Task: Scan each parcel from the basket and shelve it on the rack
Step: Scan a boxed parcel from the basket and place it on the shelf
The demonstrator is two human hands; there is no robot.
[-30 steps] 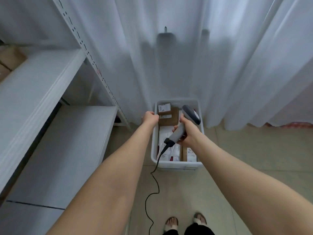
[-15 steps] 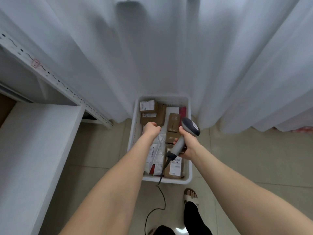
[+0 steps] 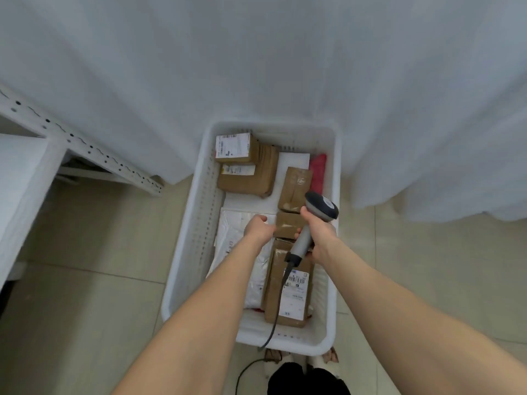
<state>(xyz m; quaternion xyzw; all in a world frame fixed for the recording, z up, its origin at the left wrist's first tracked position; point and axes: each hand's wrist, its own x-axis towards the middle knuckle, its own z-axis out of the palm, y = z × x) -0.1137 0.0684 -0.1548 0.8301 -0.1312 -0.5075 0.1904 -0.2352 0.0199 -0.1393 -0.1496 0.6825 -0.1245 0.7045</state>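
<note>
A white plastic basket (image 3: pixel 199 223) stands on the floor below me, holding several brown parcels and white bags. My left hand (image 3: pixel 256 228) is down inside it, fingers curled, over a white bag (image 3: pixel 235 220) and against the left edge of a small brown parcel (image 3: pixel 289 225); whether it grips anything is hidden. My right hand (image 3: pixel 320 238) grips the handle of a grey barcode scanner (image 3: pixel 322 208), head up, above the basket's right side. A labelled brown parcel (image 3: pixel 291 295) lies at the near end.
The white rack is at the left, with its shelf (image 3: pixel 20 172) and perforated upright (image 3: pixel 85 146). A white curtain (image 3: pixel 285 67) hangs right behind the basket. The scanner cable (image 3: pixel 273 320) trails over the basket's near rim to the tiled floor by my feet.
I have stepped closer and lean over the basket, which fills more of the view. My left hand has dropped from the far rim down among the parcels. The scanner stays in my right hand.
</note>
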